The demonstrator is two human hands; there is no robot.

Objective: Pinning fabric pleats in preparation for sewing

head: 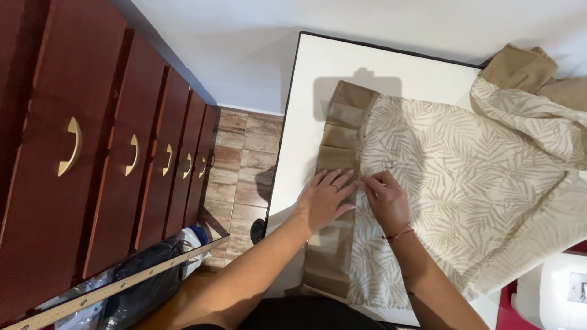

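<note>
A cream cloth with a pale leaf print (465, 177) lies spread on a white table (318, 73). Along its left edge runs a pleated tan strip (345, 122), fixed with small pins. My left hand (324, 198) lies flat on the tan strip, fingers together and pointing right. My right hand (385, 198) rests on the printed cloth beside it, its fingertips pinched at the seam where strip and cloth meet. Whether they hold a pin is too small to tell. A thin red band sits on my right wrist.
A dark wooden chest of drawers (92, 159) with brass handles stands to the left. Brown floor tiles (241, 165) show between it and the table. A long ruler (116, 284) and dark bags lie at the lower left. A white machine (559, 293) sits at the lower right.
</note>
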